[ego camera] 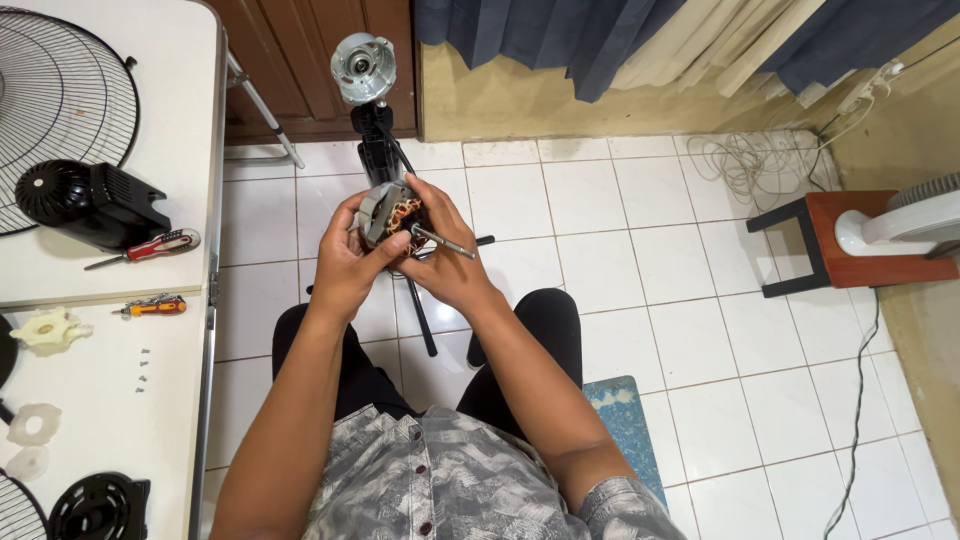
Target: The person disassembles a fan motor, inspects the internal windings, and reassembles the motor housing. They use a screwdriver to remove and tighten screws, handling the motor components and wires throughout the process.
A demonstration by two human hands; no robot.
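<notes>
You are wearing the only camera on your head, and it is looking steeply down over your chest and lap toward the white tiled floor [640, 260]. It is sitting close to your left hand [345, 265] and right hand [450, 265], which are landing slightly left of the frame's centre. It is taking in the white table [120, 330] along the left edge and the curtain [600, 35] at the top. No second view is sharing this scene.

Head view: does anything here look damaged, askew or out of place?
Nothing looks broken or spilled. The fan motor, copper windings exposed and shaft sticking out, sits between the left hand and right hand. Fan parts lie apart on the white table: grille, black housing, two screwdrivers and loose screws.
</notes>
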